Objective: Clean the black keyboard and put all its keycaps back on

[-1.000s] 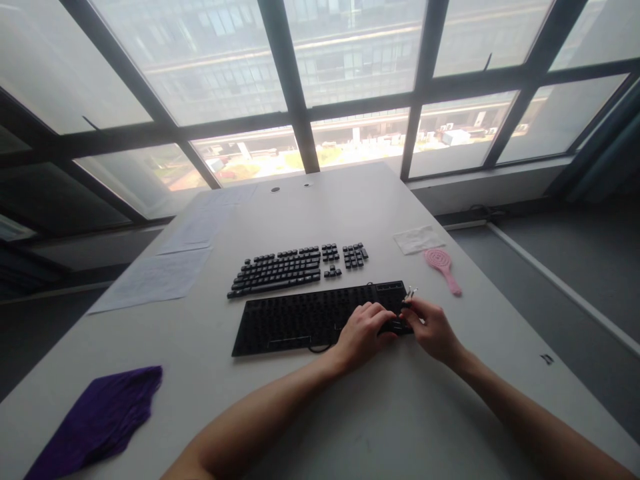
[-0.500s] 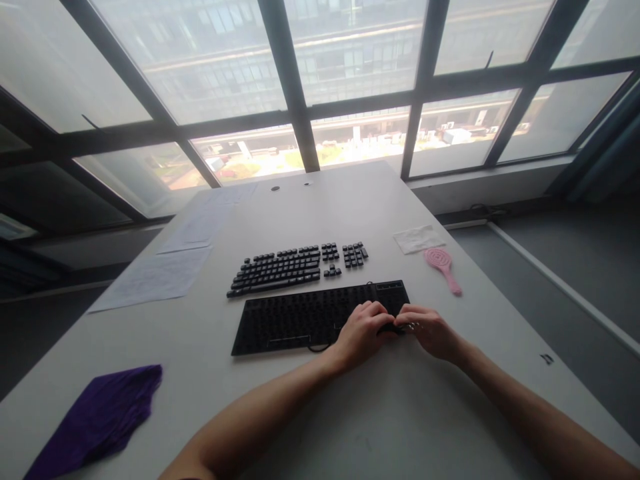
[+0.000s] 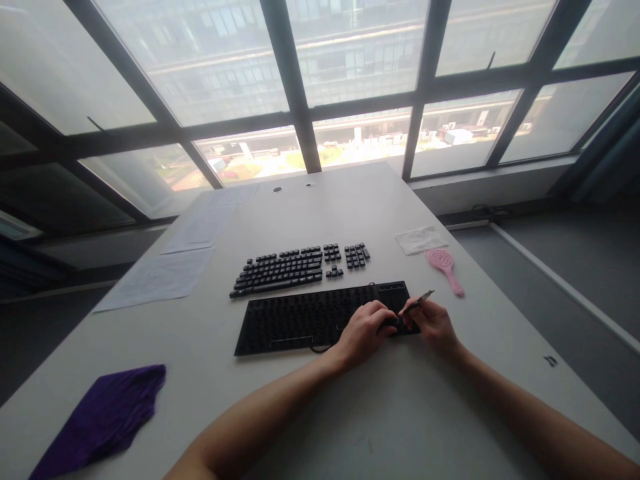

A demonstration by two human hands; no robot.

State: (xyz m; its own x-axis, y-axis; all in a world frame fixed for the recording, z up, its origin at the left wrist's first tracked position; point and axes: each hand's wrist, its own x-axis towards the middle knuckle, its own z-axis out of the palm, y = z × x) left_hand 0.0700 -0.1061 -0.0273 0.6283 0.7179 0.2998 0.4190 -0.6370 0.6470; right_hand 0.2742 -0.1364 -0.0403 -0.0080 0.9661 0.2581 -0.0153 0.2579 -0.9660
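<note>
A black keyboard base [image 3: 285,323], its keycaps off, lies flat on the white table. My left hand [image 3: 365,331] rests on its right part, fingers curled and thumb tucked in around something small and dark that I cannot make out. Close beside it, my right hand [image 3: 436,328] grips a slim tool [image 3: 421,299] with a metal end that points up and to the right; its exact kind does not show. The fingertips of both hands nearly meet over the lower right of the base. Behind the base, the removed black keycaps [image 3: 283,270] sit in keyboard order.
A pink hairbrush [image 3: 445,268] and a white tissue [image 3: 421,240] lie to the right. Small dark pieces [image 3: 551,361] are near the right table edge. At the left are paper sheets [image 3: 160,280] and a purple cloth [image 3: 103,420]. Large windows stand beyond the table.
My right hand has turned, so the slim tool now points up and away to the right instead of lying low by the fingers. My left hand stays almost in place.
</note>
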